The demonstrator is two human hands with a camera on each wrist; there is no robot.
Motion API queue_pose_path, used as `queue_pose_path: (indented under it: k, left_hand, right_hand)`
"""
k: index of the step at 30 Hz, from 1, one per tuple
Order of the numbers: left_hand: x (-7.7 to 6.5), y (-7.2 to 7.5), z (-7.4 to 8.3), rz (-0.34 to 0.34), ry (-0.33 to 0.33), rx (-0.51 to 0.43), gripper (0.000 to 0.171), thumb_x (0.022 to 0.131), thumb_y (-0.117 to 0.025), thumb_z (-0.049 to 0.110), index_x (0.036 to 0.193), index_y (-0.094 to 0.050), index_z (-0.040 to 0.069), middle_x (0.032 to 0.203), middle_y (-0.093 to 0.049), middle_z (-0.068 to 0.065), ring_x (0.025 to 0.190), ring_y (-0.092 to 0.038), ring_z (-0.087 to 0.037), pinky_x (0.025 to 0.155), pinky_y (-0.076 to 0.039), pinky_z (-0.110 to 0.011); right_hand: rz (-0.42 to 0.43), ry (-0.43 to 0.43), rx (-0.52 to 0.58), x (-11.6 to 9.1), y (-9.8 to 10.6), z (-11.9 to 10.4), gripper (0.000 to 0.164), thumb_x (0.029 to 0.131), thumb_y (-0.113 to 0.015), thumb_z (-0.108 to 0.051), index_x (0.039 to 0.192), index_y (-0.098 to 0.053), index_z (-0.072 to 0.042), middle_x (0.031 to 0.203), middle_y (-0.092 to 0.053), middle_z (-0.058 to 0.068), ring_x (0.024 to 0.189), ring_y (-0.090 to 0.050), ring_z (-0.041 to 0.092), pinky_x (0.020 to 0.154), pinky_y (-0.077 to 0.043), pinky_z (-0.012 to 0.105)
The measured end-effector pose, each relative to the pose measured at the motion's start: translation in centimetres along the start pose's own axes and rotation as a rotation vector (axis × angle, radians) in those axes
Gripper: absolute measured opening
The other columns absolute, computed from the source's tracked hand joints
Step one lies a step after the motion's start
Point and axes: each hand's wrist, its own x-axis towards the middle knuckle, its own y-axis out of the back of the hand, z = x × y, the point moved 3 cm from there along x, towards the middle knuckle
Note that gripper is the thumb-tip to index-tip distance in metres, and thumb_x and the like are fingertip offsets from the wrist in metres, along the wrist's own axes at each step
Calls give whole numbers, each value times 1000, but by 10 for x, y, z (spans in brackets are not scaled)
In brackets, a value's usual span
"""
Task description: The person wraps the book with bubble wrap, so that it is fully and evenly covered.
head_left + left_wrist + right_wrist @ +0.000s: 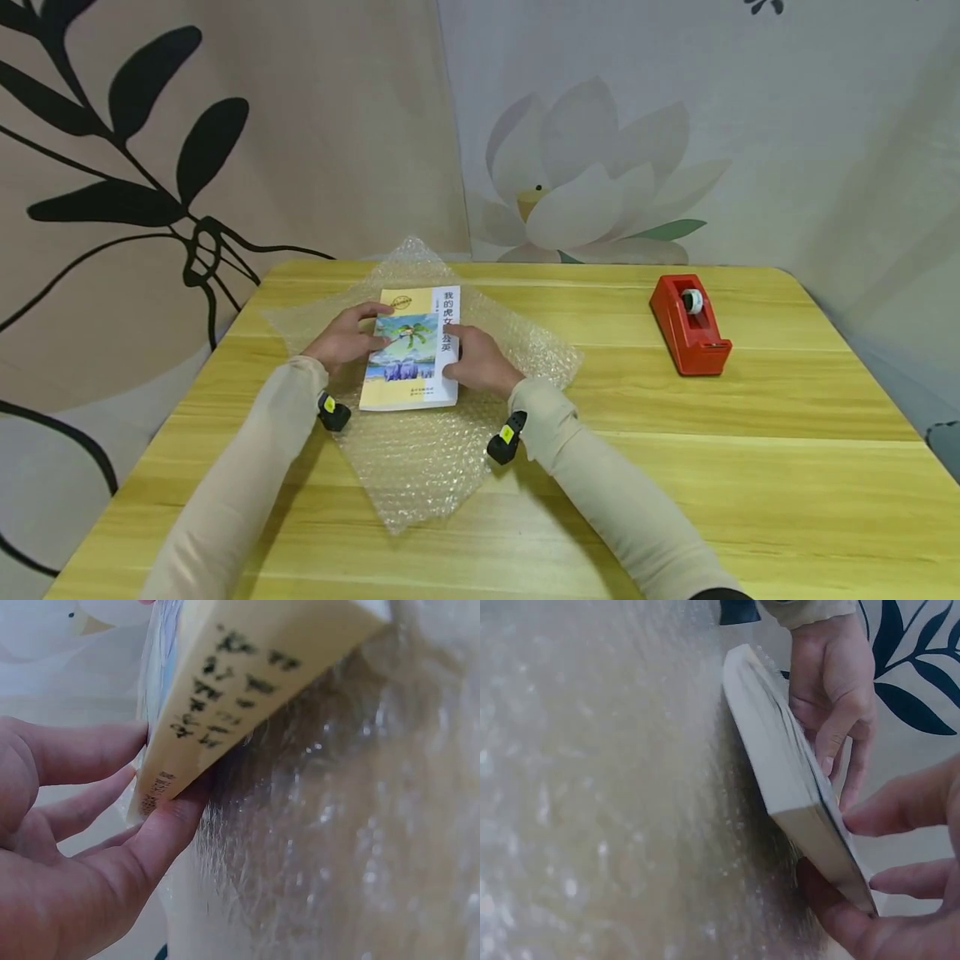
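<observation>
A paperback book (408,350) with a yellow, white and blue picture cover lies face up over a sheet of bubble wrap (420,467). My left hand (347,337) holds its left edge, thumb on the cover. On the opposite edge my right hand (482,360) grips it with thumb and fingers. In the left wrist view, fingers pinch the book (225,682) along its printed spine, close over the bubble wrap (337,825). The right wrist view has the book's page edges (772,742) tilted above the wrap, with fingers on both faces.
A red tape dispenser (690,325) holding a small roll stands at the right rear of the wooden table (787,475). The wrap's corners spread out diagonally past the book. Behind the table hangs a patterned cloth (600,158) with a lotus and dark leaves.
</observation>
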Motion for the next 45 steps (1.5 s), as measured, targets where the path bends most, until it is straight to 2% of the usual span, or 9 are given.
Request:
queue_pose_path:
  k: [4,7,9,15,20,26,35,42,45]
  left_hand:
    - [-1,2,1,-15,-7,21,57,99,-59,4,152,-38,8,165,-26,-16,135,-50,-40,84,-52,-30]
    - [-2,4,0,-29,-9,31,57,99,-59,4,152,-38,8,165,-26,-16,120,-58,-36,79,-51,-29]
    - [-3,4,1,-34,-6,39,57,99,-59,5,152,-39,8,165,-25,-17,117,-59,-34,78,-52,-28]
    - [-5,6,2,-32,8,58,54,99,-60,6,150,-41,9,163,-27,-19,120,-59,-35,79,-53,-28]
    - [-4,6,0,-40,16,56,54,99,-59,4,149,-41,8,157,-36,-22,118,-61,-35,81,-54,-28]
    - [-4,6,0,-35,4,89,52,99,-59,4,148,-43,7,162,-28,-22,117,-62,-36,80,-54,-29]
    - [-6,5,4,-31,14,113,52,98,-60,3,148,-44,7,163,-27,-23,93,-61,-25,69,-51,-30]
    - [-6,5,5,0,12,166,50,97,-63,4,144,-48,7,159,-33,-24,76,-58,-18,64,-51,-30]
    - [-5,5,5,15,7,188,48,96,-64,5,142,-50,7,157,-36,-25,74,-59,-17,64,-52,-30]
  right_hand:
    - [-18,15,18,-2,-2,0,81,85,-65,5,157,-30,-1,133,-64,18,112,-67,26,91,-59,30]
    - [-21,20,2,-4,-3,-2,80,85,-67,4,156,-30,-1,132,-64,18,111,-67,25,89,-59,29]
    - [-18,26,-20,-6,-3,-3,80,85,-68,2,156,-31,-1,132,-64,18,110,-67,25,88,-59,29]
    - [-4,54,-80,-10,-5,-9,80,84,-71,-1,154,-34,1,128,-66,19,104,-68,23,85,-58,28]
    - [-9,55,-84,-11,-6,-9,80,84,-72,-1,154,-34,1,125,-67,18,102,-68,21,83,-58,26]
    - [-7,63,-86,-12,-7,-8,81,83,-72,0,154,-34,2,124,-68,18,102,-69,23,84,-58,28]
    - [-11,59,-83,-13,-8,-8,81,83,-72,0,155,-33,1,125,-68,18,103,-70,23,84,-59,26]
    - [-13,60,-73,-13,-8,-7,81,83,-71,1,155,-32,1,121,-70,18,100,-70,22,78,-58,23]
    - [-10,62,-79,-13,-8,-7,81,84,-71,1,155,-32,2,121,-70,19,101,-70,23,78,-58,24]
